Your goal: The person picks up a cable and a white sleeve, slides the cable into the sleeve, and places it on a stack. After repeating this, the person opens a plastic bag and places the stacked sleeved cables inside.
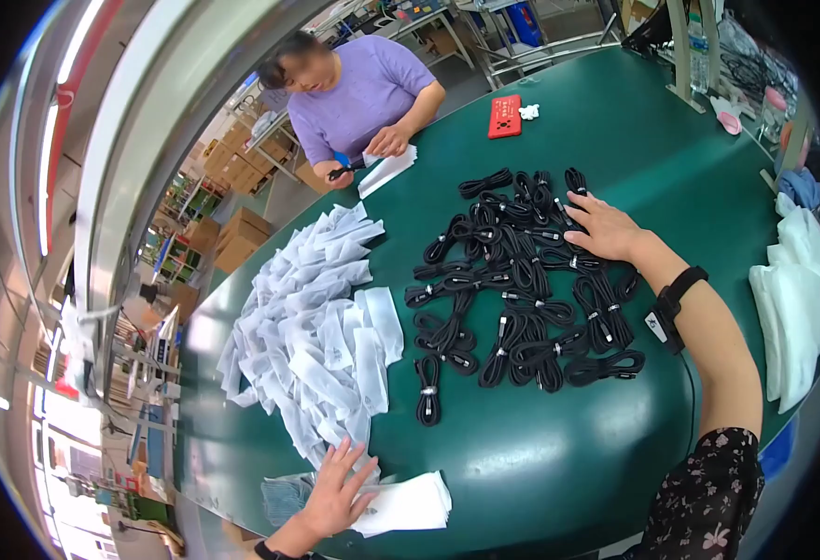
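Note:
Coiled black cables (522,266), each bound with a tie, lie in a loose heap on the green table (522,448). My right hand (606,227) reaches to the far right side of that heap, fingers stretched out and touching the cables there. My left hand (335,493) is spread at the near edge, over a flat stack of white sleeves (414,502). A grey-white piece (284,499) sits beside its wrist. Left of the cables spreads a big pile of filled translucent white pouches (312,308). One cable coil (428,390) lies apart, nearer to me.
Across the table, a person in a purple shirt (363,93) holds a black cable and a white sleeve (388,171). A red box (505,117) with a small white item (529,112) lies at the back. White bags (788,308) hang at the right edge.

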